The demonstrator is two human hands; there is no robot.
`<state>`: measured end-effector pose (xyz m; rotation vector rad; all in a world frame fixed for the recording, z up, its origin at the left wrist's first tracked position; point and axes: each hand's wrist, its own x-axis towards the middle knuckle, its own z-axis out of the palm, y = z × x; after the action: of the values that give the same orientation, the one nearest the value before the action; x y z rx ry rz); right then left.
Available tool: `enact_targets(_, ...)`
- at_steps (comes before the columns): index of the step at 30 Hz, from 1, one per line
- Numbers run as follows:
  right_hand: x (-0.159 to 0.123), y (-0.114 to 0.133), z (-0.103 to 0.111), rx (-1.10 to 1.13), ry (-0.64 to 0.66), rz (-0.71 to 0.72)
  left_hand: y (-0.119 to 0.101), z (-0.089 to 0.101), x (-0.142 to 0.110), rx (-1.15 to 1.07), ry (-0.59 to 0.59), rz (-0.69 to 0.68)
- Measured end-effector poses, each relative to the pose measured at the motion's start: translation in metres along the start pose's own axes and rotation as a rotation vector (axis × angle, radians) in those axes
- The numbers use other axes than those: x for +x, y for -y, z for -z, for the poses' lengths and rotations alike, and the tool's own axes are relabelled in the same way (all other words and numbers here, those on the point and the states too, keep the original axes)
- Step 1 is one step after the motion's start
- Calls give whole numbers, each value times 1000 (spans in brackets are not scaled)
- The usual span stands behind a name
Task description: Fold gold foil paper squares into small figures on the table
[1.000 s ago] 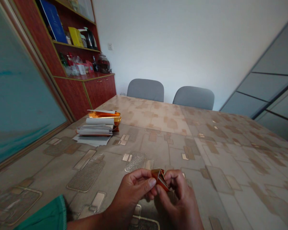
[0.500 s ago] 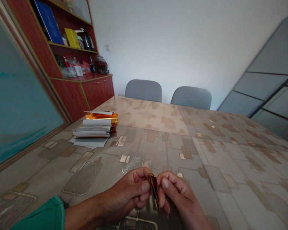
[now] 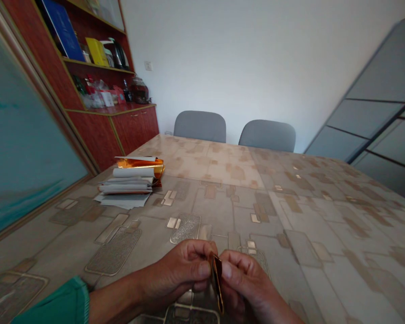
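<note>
Apparently pinches folded foil (image 3: 217, 275), not yet set down, in closed left hand (image 3: 185, 269) and right hand (image 3: 249, 280), nearer than paper stack (image 3: 126, 187).

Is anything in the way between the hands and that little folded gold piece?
Nothing visible: the left hand pinches the folded gold piece directly, and the right hand is right up against it. The paper stack lies farther off, beyond the left hand.
</note>
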<state>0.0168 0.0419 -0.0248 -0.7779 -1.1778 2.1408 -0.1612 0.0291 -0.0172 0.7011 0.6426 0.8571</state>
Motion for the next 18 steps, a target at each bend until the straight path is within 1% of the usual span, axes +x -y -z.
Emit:
enact_targets(6,-2,-1,3,110,38,-85,4,0,1,-12,1,45)
enact_targets(9,-2,-2,3,97,51,-100,5,0,1,-27,-8,50)
enact_targets(12,-7,2,-3,45,-7,-31,4,0,1,-31,-14,44)
enact_targets(14,-13,8,-9,22,-88,-3,3,-1,1,-37,-9,36)
enact_targets(16,-18,12,-13,21,-119,1,3,-1,0,-39,3,25)
enact_targets(18,-19,12,-13,31,-110,-14,3,0,0,-29,24,27)
